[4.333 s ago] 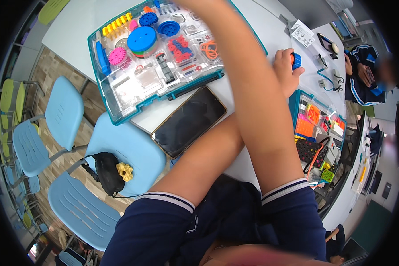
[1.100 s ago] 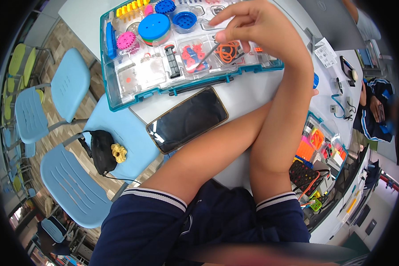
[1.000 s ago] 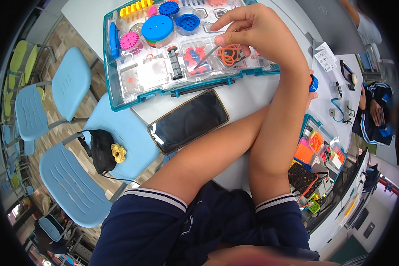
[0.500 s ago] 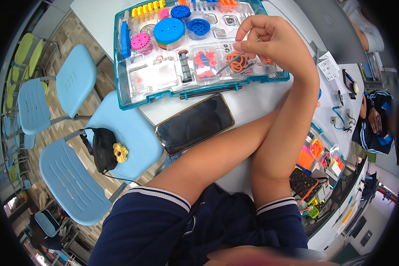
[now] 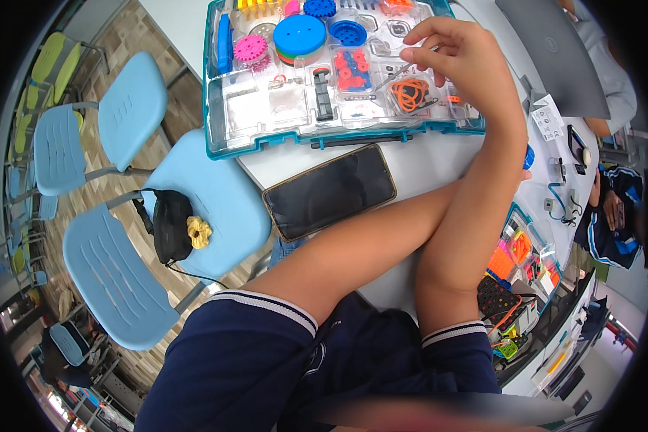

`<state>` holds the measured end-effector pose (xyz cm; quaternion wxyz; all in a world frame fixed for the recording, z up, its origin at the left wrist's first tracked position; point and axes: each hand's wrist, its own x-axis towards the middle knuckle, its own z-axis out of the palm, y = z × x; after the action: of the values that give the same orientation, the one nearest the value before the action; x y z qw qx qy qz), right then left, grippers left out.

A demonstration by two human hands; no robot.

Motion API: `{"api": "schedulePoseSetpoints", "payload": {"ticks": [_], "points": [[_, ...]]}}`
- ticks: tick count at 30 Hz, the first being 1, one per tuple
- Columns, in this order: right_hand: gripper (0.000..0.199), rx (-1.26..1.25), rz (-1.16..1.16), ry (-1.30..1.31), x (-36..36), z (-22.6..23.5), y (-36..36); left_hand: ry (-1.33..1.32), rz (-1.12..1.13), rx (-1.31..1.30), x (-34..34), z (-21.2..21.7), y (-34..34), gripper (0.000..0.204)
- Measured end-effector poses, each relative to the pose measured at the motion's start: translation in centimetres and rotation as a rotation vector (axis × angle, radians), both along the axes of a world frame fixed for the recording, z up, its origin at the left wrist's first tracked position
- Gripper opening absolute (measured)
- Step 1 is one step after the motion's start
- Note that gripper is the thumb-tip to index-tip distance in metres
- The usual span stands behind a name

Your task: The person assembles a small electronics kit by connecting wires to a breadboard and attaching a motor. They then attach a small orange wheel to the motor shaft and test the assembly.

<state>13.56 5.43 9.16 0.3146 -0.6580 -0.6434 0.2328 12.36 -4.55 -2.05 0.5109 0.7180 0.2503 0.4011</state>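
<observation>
My right hand (image 5: pixel 459 59) is above the right part of a teal-edged plastic case (image 5: pixel 266 147). Its thumb and fingers pinch a thin grey rod (image 5: pixel 397 74), which slants down to the left. Below the rod lie orange rubber bands (image 5: pixel 410 94) in a clear compartment, with small red and blue pieces (image 5: pixel 352 70) in the one beside it. My left forearm passes under the right one. Only a bit of my left hand (image 5: pixel 528 175) shows past it, close to a blue object (image 5: pixel 530 156); its fingers are mostly hidden, so any grip is unclear.
A dark phone (image 5: pixel 330 192) lies on the table before the case. At right are a second box of colourful parts (image 5: pixel 507 248), cables (image 5: pixel 556 196) and a grey laptop (image 5: pixel 554 50). A black pouch (image 5: pixel 170 227) rests on a blue chair at left. Another person sits far right.
My right hand has moved slightly up and away from the rubber bands with the rod, and more of the bands shows. The whole view has shifted a little.
</observation>
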Motion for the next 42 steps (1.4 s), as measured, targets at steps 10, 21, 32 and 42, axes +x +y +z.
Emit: {"api": "schedulePoseSetpoints", "payload": {"ticks": [10,21,32,42], "points": [[0.003,0.163,-0.263,-0.058,-0.3,3.8,-2.1,-0.003,-0.011,-0.012,0.0,0.0,0.1,0.061],[0.011,-0.060,-0.200,-0.001,0.6,3.1,-2.3,-0.008,-0.044,-0.016,0.4,0.1,0.2,0.061],[0.010,-0.028,-0.095,0.203,0.0,3.8,-2.0,-0.004,-0.067,-0.020,0.2,-0.2,0.1,0.062],[0.007,0.247,-0.119,0.275,-1.4,3.2,-1.3,-0.005,-0.086,-0.030,0.1,-0.4,-0.2,0.063]]}}
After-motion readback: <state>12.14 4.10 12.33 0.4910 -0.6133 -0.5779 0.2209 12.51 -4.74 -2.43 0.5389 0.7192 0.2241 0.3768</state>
